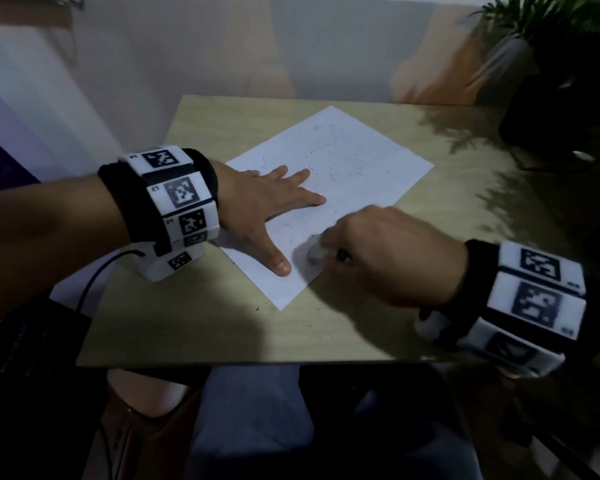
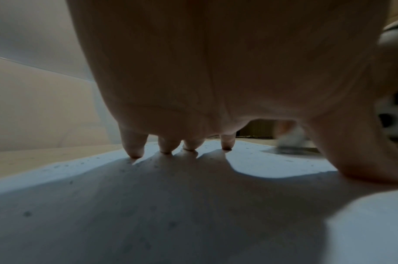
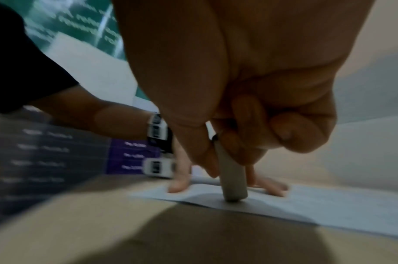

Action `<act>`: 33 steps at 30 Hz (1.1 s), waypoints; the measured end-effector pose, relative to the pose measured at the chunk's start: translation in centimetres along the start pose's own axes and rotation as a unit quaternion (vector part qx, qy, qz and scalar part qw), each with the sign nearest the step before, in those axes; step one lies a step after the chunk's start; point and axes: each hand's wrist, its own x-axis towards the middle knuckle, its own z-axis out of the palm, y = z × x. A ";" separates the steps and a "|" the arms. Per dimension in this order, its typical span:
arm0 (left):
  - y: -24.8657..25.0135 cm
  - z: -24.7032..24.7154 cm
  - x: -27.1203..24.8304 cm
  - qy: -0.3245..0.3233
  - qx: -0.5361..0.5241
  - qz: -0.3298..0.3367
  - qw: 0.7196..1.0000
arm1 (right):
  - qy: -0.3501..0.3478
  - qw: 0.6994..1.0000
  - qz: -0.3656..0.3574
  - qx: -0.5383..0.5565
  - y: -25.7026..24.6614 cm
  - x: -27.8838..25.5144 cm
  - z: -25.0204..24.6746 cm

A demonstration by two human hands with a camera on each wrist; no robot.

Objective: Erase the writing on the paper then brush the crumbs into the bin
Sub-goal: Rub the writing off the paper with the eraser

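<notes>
White paper lies mid-frame on my wooden table, crumbs scattered over it. My right hand pinches the eraser near the sheet's lower corner; my left hand presses flat, fingers spread. Rubbing hard here could crumple that corner. No bin shows.

Your right hand covers most of the eraser, so you see only a blurred pale end in the head view. The right wrist view is smeared throughout, and the printed lines on the purple sheet cannot be read. Your left hand fills the left wrist view, hiding the paper beyond your fingertips.
</notes>
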 end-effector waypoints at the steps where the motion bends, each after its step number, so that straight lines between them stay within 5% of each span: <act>1: 0.0 0.0 0.0 0.000 -0.001 0.000 1.000 | -0.015 1.000 -0.016 0.015 -0.5 0.0 0.0; 6: 0.1 -0.1 0.1 0.003 0.002 -0.001 1.000 | 0.031 0.994 0.100 -0.030 2.9 2.9 -1.7; 11: -0.1 0.3 0.3 0.017 -0.008 0.008 1.000 | -0.026 1.000 -0.002 0.007 -1.7 1.8 -0.5; 17: -0.2 0.4 0.5 0.017 -0.009 0.003 1.000 | 0.033 0.994 0.099 -0.036 2.0 4.5 -1.6; 22: -0.4 0.2 0.5 0.006 -0.010 0.012 1.000 | -0.007 1.000 0.004 -0.009 -1.1 3.1 -0.7; 26: -1.9 0.2 0.8 -0.011 -0.016 0.020 1.000 | -0.018 1.000 0.010 -0.009 0.8 3.6 -1.8; 30: -2.0 0.4 1.1 -0.007 0.009 -0.008 1.000 | 0.043 0.994 0.070 -0.069 1.6 4.8 -1.5; 33: -2.0 0.2 1.2 -0.007 -0.003 -0.007 1.000 | 0.020 0.999 0.021 -0.038 0.2 4.3 -0.9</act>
